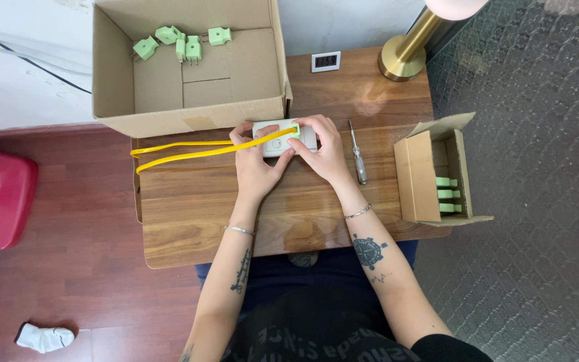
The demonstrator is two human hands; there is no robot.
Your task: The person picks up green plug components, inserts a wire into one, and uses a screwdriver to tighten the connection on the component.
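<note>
While both hands meet just above the middle of the frame, the left hand and right hand pinch a white power strip lying on the wooden table. A yellow cable runs left from it. A screwdriver lies just right, below a large cardboard box.

Large open brown carton table's far-left; small brown carton right; small white-framed screen behind.
</note>
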